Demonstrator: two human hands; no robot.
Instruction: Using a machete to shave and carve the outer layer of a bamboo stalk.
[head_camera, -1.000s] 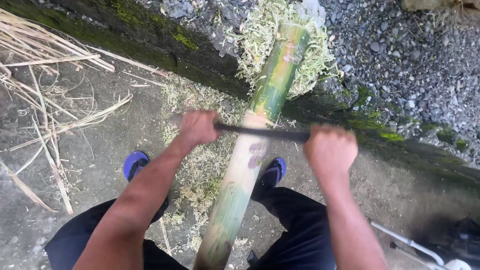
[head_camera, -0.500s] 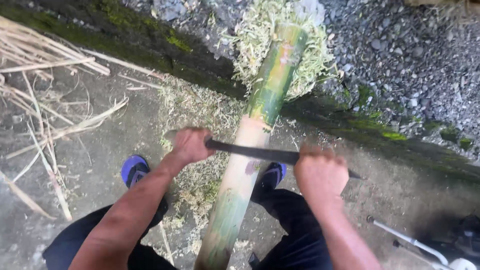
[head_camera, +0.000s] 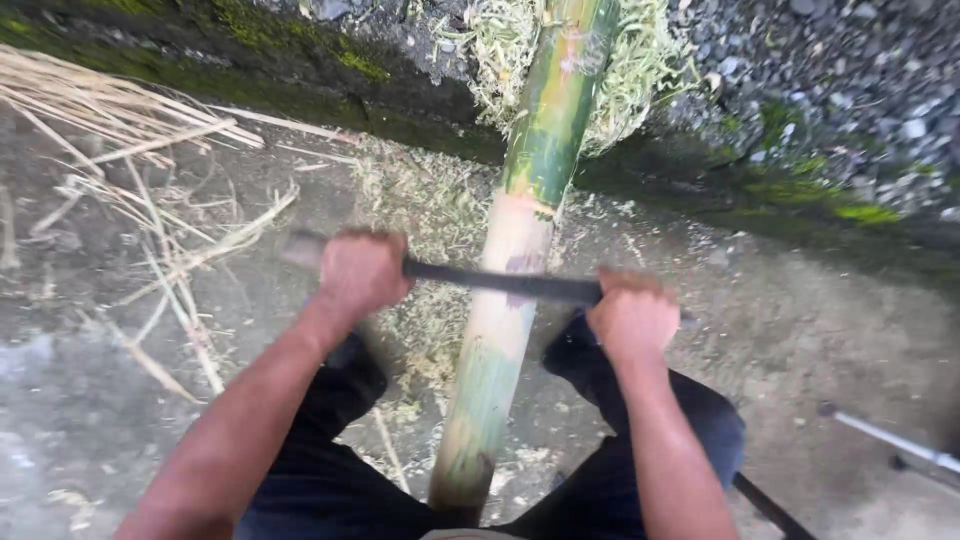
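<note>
The bamboo pole (head_camera: 505, 290) ran slantwise up the middle of the view, its near end low between the person's dark-trousered legs and its far end propped on the mossy stone kerb (head_camera: 300, 80) at the top. Its upper stretch was green, its middle stretch pale where the skin looked scraped. Across that pale part lay a long dark blade (head_camera: 500, 281), flat against the pole and nearly level. The left hand (head_camera: 360, 272) was closed tight around the blade's left end, out to the left of the pole; the right hand (head_camera: 632, 318) was clenched on the other end, just right of the pole and a touch nearer the camera. Both were blurred, so the fingers could not be told apart. Under and around the pole, pale green shavings (head_camera: 425, 215) littered the concrete ground (head_camera: 830, 340), with a thicker tuft of them (head_camera: 640, 70) heaped about the pole's far end on the kerb. Off to the left, well apart from the hands, lay a loose spread of dry split strips (head_camera: 130, 150), long and straw-coloured. Beyond the kerb, grey gravel (head_camera: 860, 60) filled the upper right. At the lower right edge a thin metal rod (head_camera: 890, 438) lay on the ground, clear of the pole.
</note>
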